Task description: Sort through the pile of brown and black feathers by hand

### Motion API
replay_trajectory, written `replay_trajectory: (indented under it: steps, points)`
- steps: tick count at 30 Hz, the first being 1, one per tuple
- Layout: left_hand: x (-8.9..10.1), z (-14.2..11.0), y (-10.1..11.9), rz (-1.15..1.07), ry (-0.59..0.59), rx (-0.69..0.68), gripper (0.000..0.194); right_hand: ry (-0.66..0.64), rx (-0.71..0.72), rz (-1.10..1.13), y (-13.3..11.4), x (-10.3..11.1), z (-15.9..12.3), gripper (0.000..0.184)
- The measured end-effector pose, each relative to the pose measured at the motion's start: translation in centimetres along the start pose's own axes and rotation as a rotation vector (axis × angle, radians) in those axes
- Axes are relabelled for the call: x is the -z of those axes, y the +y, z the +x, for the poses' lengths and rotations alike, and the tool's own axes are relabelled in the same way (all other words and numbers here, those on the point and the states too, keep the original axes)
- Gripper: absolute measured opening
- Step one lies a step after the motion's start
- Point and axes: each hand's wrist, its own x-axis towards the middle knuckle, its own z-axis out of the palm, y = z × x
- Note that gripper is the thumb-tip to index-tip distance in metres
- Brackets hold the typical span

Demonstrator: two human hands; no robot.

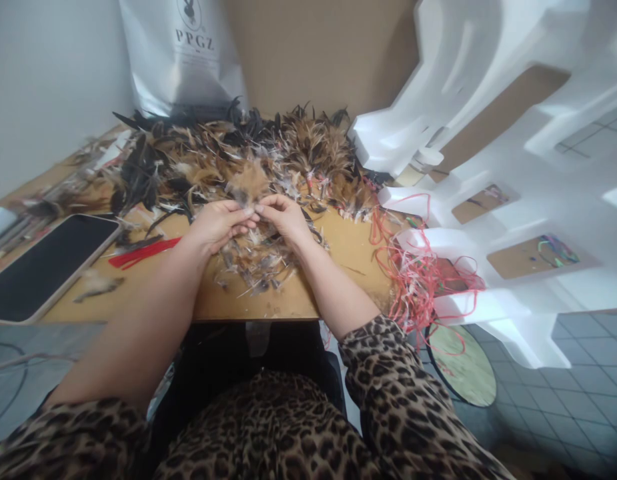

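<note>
Both my hands meet at the middle of the table, fingertips pinched close together. Between them a small bunch of fluffy tan feathers (249, 181) points away from me. My left hand (222, 223) has its thumb and fingers closed at the base of this bunch. My right hand (284, 217) pinches the same spot from the other side; the exact grip is partly hidden. Just below the hands lies a loose pile of short brown feathers (261, 263). A large heap of black and brown feathers (198, 157) spreads behind them.
A phone (53, 263) lies at the left, near red strips (145, 252). Tangled pink-red string (418, 280) hangs over the right edge, against white molded foam pieces (453, 133). A silvery bag (183, 60) stands at the back. The wooden table's front edge (258, 319) is close to me.
</note>
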Motion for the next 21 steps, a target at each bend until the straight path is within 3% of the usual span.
replay_trajectory:
  steps: [6,9,13,17,21]
  points:
    - [0.5,0.4,0.9,-0.221,0.194,-0.109,0.006,-0.159,0.044,-0.6,-0.3,0.7,-0.4,0.018]
    - [0.6,0.5,0.9,-0.251,0.196,-0.117,0.005,-0.217,0.087,-0.985,-0.3,0.0,-0.9,0.018]
    - [0.6,0.5,0.7,-0.238,0.187,-0.114,0.005,-0.16,0.093,-1.309,-0.3,-1.5,-1.3,0.026]
    - [0.5,0.5,0.8,-0.237,0.199,-0.106,0.006,-0.122,0.041,-1.3,0.2,-1.9,-0.8,0.021]
    - [0.6,0.5,0.8,-0.259,0.205,-0.102,0.007,-0.093,-0.037,-0.954,0.6,-0.5,0.0,0.014]
